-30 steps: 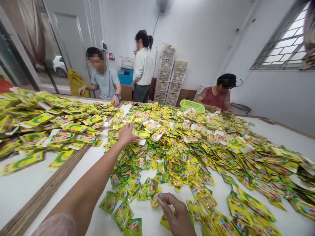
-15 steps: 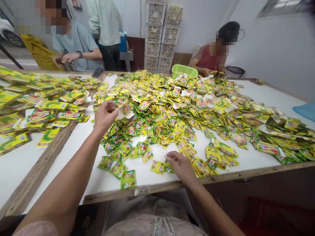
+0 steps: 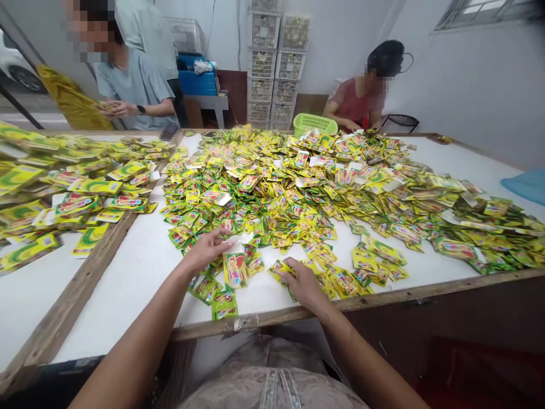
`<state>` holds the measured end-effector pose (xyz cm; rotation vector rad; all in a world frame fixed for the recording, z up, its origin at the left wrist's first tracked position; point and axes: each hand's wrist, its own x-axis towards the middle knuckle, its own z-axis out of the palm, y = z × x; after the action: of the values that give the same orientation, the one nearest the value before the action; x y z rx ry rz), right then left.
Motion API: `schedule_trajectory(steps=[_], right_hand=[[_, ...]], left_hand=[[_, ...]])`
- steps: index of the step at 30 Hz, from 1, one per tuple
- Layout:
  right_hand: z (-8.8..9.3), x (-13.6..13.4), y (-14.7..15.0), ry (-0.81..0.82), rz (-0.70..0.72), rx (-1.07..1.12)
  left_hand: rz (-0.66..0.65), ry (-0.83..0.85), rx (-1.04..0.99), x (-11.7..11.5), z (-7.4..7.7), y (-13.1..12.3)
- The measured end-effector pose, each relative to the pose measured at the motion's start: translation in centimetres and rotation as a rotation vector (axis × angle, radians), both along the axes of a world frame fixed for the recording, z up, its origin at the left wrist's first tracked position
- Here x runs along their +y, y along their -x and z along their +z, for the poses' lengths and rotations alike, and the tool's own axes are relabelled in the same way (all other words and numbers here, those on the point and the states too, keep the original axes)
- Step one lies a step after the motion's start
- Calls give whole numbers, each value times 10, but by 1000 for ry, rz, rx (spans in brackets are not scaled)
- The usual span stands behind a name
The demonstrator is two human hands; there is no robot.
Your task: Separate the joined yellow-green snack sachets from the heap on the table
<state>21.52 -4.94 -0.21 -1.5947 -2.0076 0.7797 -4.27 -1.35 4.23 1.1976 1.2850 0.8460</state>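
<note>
A wide heap of small yellow-green sachets (image 3: 306, 187) covers a white table (image 3: 140, 267) with a wooden rim. My left hand (image 3: 208, 250) is near the front of the heap, its fingers pinching the top of one sachet (image 3: 234, 270) that hangs down over the table. My right hand (image 3: 300, 281) rests close to the front edge, fingers closed on a small sachet (image 3: 279, 268) among loose ones.
A second table at the left carries larger yellow packets (image 3: 72, 182). A person in a grey shirt (image 3: 131, 85) sits at the far left, another in red (image 3: 357, 102) at the far side by a green basket (image 3: 315, 122). Stacked white crates (image 3: 276, 62) stand against the wall.
My left hand has drawn back from the middle of the heap to the near edge and now pinches a sachet. My right hand has taken hold of a sachet. The standing person has moved away.
</note>
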Motion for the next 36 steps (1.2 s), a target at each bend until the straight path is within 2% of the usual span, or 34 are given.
schedule_trajectory(steps=[4,7,10,14,16,19,23,26,28,30,33,36], right_hand=[[-1,3,-5,6,-110,166],[-8,4,-2,8,-113,280],[-7,7,2,71,-89,442],[12,18,5,76,-149,568],[22,26,6,44,-43,525],[28,36,5,76,160,378],[29,46,11,148,263,178],[32,49,16,170,232,164],[36,47,11,153,194,258],[38,40,-1,84,100,265],[34,18,-23,-16,-71,-53],[23,-4,-34,9,-31,-446]], left_hand=[[25,-11,-34,-24,-31,-18],[17,-38,41,-42,-47,-28],[24,-70,53,-49,-54,-35],[-21,-64,-34,-49,-49,-38],[-6,-53,-114,-47,-42,-37],[21,-15,-211,-46,-30,-36],[-58,20,-237,-44,-23,-38],[-89,92,-289,-40,-26,-41],[-61,142,-351,-39,-30,-43],[-18,178,-401,-37,-34,-44],[20,187,-380,-37,-40,-43],[35,167,-327,-35,-41,-44]])
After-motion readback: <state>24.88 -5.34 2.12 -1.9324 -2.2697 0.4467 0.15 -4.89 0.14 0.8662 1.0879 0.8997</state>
